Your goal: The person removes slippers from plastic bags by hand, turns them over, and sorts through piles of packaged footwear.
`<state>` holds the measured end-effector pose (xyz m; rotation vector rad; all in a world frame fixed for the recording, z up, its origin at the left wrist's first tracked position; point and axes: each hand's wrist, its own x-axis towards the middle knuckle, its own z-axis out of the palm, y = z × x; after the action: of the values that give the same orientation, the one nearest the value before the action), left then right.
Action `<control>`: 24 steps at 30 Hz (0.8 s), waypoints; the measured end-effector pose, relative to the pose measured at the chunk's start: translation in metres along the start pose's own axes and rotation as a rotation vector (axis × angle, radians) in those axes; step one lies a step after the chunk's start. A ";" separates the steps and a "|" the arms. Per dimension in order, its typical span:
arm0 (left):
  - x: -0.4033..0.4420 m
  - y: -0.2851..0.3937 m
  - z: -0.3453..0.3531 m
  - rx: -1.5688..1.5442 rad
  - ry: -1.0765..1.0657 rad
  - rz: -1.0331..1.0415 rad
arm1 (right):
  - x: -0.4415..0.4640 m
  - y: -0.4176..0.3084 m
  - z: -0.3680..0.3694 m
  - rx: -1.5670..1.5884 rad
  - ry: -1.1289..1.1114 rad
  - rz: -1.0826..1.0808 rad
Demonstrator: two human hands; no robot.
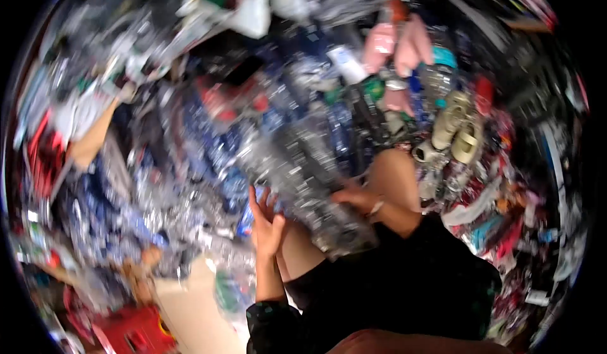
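Observation:
A long, shiny piece of clear plastic packaging (310, 189) lies slantwise over my lap, its exact kind blurred by motion. My right hand (358, 197) grips its right side, with the fingertips partly lost against the plastic. Just left of it, my left hand (267, 226) is raised with fingers apart and nothing in them. Whether that hand touches the plastic's edge I cannot tell. Crumpled clear and bluish plastic bottles (221, 151) heap up in front of both hands.
Pale shoes (456, 129) and pink glove-like items (397, 44) lie on the pile to the right. A bottle with a turquoise label (442, 69) is near them. At lower left are a red plastic item (133, 330) and a beige board (196, 303). Mixed waste surrounds my legs.

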<state>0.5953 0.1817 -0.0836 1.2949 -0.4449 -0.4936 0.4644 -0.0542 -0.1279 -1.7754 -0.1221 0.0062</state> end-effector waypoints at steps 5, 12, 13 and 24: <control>0.008 -0.042 0.029 -0.221 0.182 -0.363 | 0.034 -0.047 0.003 0.263 0.110 0.299; 0.028 0.002 0.103 -0.168 0.184 -0.464 | -0.006 -0.064 -0.032 0.001 0.151 0.357; 0.031 -0.004 0.100 -0.248 0.182 -0.539 | -0.012 -0.045 -0.031 -0.056 0.192 0.296; 0.085 -0.037 0.051 -0.431 0.277 -0.636 | -0.084 0.015 -0.031 0.172 0.412 0.408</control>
<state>0.6316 0.0850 -0.1059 1.0423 0.3133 -0.8709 0.3846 -0.0945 -0.1416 -1.5685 0.5232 -0.0530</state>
